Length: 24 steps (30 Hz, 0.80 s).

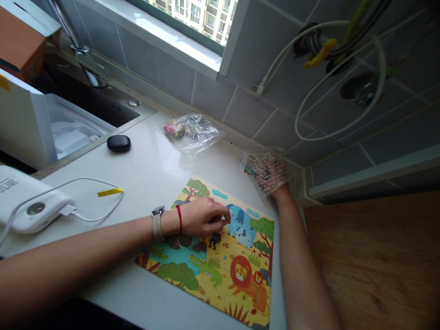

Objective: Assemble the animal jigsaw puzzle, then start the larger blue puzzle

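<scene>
A jigsaw puzzle (pixel 237 256) with lions, elephants and a crocodile lies on the white counter, its pieces joined. My left hand (pixel 208 215), with a watch and a red cord at the wrist, rests over its upper middle. The fingers are curled in, and whatever they may hold is hidden beneath them. At the right, by the wall, a clear plastic bag (pixel 256 165) covers my right hand (pixel 277 174), which seems to be inside it. Dark and coloured contents show through the plastic. The fingers are too blurred behind it to read their grip.
A second clear bag (pixel 194 130) with colourful contents lies near the wall. A black case (pixel 118 143) sits by the sink (pixel 85 98). At left are a white power bank (pixel 32 201) with a cable and an open white box (pixel 25 114). A hose and cord (pixel 340 135) hang on the wall.
</scene>
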Motion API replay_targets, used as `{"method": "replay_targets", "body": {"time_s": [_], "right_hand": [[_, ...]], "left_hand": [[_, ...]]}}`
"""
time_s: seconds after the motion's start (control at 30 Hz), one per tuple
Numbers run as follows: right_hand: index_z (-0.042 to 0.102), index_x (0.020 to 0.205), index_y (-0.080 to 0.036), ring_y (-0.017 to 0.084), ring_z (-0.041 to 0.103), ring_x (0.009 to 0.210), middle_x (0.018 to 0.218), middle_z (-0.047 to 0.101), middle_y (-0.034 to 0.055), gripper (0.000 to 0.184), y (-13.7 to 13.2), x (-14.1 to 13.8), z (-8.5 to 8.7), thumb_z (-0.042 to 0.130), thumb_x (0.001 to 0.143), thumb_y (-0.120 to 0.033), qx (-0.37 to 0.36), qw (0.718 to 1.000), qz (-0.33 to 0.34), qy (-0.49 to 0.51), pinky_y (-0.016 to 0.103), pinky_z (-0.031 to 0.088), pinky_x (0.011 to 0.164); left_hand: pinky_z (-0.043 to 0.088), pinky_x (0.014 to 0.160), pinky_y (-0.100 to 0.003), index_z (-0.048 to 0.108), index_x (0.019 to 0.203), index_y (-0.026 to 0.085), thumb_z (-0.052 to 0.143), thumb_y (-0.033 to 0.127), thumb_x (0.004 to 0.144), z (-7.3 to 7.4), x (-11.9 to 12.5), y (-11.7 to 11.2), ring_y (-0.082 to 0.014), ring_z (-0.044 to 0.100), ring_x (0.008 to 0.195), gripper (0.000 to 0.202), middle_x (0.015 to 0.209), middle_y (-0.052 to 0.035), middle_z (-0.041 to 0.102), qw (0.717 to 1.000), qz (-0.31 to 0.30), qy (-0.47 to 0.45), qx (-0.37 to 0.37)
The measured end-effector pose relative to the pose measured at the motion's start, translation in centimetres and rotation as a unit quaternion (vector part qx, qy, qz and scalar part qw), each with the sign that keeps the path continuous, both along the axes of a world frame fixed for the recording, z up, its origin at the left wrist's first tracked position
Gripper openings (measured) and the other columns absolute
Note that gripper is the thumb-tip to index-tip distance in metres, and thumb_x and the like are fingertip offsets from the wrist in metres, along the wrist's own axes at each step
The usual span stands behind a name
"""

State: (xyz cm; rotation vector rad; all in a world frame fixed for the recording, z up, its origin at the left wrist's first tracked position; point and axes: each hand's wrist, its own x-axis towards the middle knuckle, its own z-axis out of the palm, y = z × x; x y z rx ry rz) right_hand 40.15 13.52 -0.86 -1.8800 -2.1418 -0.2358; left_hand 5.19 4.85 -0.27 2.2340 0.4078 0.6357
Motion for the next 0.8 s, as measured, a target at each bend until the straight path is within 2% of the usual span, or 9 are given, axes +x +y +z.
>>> {"method": "replay_targets", "body": {"time_s": [0.13,0.3,0.43,0.57,0.8], "right_hand": [[0.062,0.142,-0.021,0.046,0.044,0.144,0.162,0.042,0.0193,0.073,1.3,-0.7,0.4,0.080,0.074,-0.039,-0.026,0.999,-0.036,0.003,0.061,0.039,0.118],[0.065,0.138,-0.018,0.049,0.046,0.141,0.159,0.045,0.0227,0.068,1.6,-1.7,0.1,0.078,0.076,-0.043,-0.006,0.997,-0.076,0.022,0.067,0.037,0.117],[0.064,0.139,-0.016,0.049,0.045,0.141,0.157,0.045,0.0239,0.067,1.0,-1.9,-0.3,0.075,0.079,-0.044,0.011,0.996,-0.084,0.028,0.067,0.037,0.117],[0.065,0.134,-0.015,0.048,0.047,0.138,0.154,0.048,0.0243,0.065,0.4,-2.3,-0.6,0.076,0.077,-0.042,0.068,0.994,-0.084,0.023,0.070,0.038,0.113],[0.064,0.134,-0.016,0.047,0.044,0.138,0.154,0.046,0.0236,0.063,-1.0,-3.4,-0.4,0.074,0.079,-0.044,0.114,0.991,-0.065,0.017,0.070,0.037,0.112]], "left_hand": [[0.051,0.073,-0.028,0.073,0.100,0.022,0.053,0.021,0.097,0.1,0.0,0.1,-0.0144,0.065,0.066,0.019,0.075,-0.0012,0.073,1.000,0.004,0.002,-0.008],[0.050,0.068,-0.026,0.073,0.102,0.020,0.053,0.023,0.099,0.7,-0.1,0.2,-0.0137,0.064,0.065,0.020,0.075,-0.0013,0.073,0.999,0.006,0.000,-0.048],[0.047,0.065,-0.024,0.076,0.102,0.020,0.055,0.023,0.096,0.8,-0.2,0.3,-0.0131,0.062,0.063,0.021,0.074,-0.0012,0.073,0.997,0.019,-0.008,-0.075],[0.045,0.063,-0.023,0.077,0.100,0.018,0.056,0.020,0.094,0.9,-0.1,0.4,-0.0114,0.057,0.059,0.021,0.070,-0.0003,0.071,0.994,0.022,-0.029,-0.102],[0.044,0.062,-0.022,0.077,0.099,0.018,0.059,0.014,0.090,0.9,-0.1,0.5,-0.0109,0.058,0.059,0.021,0.071,0.0003,0.072,0.992,0.031,-0.038,-0.115]]}}
